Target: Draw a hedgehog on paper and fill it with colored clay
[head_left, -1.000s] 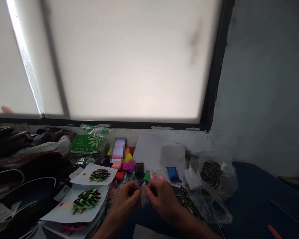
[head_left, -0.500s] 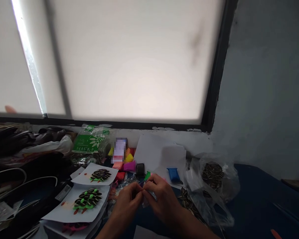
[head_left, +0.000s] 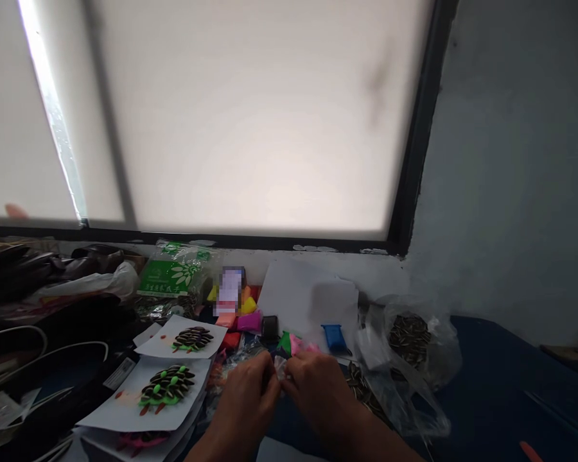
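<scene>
Between my two hands a small clear plastic wrapper (head_left: 280, 367) is pinched and stretched; what it may contain is hidden. My left hand (head_left: 248, 391) grips its left side with fingers closed. My right hand (head_left: 318, 382) closes on its right side, fingers curled. Just beyond them lie a green clay packet (head_left: 285, 341) and a pink clay packet (head_left: 298, 345). A blue clay packet (head_left: 335, 337) rests on white paper (head_left: 289, 295) behind my right hand. Loose sunflower seeds (head_left: 363, 387) lie to the right of that hand.
At left, stacked paper sheets (head_left: 110, 410) bear hedgehog shapes of clay and seeds. A green seed bag (head_left: 166, 279), a phone (head_left: 230, 292) and several coloured packets stand toward the window. A clear bag of seeds (head_left: 409, 337) sits at right on the blue table (head_left: 501, 378).
My hands have moved slightly apart, and the clear wrapper now shows between the fingertips. My right hand has turned knuckles-up and lowered, uncovering more of the pink and green packets.
</scene>
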Action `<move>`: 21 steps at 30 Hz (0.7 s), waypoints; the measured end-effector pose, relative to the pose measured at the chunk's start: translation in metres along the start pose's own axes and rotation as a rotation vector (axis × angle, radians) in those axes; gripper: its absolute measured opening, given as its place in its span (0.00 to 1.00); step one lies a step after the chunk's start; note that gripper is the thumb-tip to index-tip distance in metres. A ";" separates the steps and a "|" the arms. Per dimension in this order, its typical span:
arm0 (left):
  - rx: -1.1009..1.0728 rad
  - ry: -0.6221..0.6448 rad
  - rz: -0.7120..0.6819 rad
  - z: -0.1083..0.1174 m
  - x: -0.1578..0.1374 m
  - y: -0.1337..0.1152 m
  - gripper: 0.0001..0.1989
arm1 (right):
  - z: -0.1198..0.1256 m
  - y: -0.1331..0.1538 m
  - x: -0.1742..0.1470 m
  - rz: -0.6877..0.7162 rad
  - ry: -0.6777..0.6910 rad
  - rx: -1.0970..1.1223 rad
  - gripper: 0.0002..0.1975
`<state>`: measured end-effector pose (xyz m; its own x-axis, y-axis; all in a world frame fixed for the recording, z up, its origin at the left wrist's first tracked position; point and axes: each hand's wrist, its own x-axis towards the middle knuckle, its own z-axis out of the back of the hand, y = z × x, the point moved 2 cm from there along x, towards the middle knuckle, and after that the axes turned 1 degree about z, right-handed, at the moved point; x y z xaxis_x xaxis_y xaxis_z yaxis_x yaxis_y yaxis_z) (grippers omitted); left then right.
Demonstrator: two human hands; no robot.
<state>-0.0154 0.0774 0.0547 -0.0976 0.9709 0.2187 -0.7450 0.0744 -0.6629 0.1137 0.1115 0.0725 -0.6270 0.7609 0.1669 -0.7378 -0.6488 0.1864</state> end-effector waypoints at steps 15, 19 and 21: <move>-0.159 -0.074 -0.115 -0.005 0.008 0.024 0.18 | 0.008 -0.011 -0.003 0.131 -0.121 0.210 0.14; -0.235 -0.018 -0.170 -0.015 0.006 0.026 0.31 | 0.013 -0.012 -0.001 0.136 -0.176 0.314 0.09; -0.260 0.024 -0.184 -0.017 0.005 0.024 0.19 | 0.014 -0.011 -0.001 0.136 -0.182 0.336 0.08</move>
<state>-0.0219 0.0876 0.0277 0.0410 0.9405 0.3373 -0.5550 0.3022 -0.7751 0.1255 0.1174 0.0836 -0.6366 0.6740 0.3746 -0.5096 -0.7323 0.4517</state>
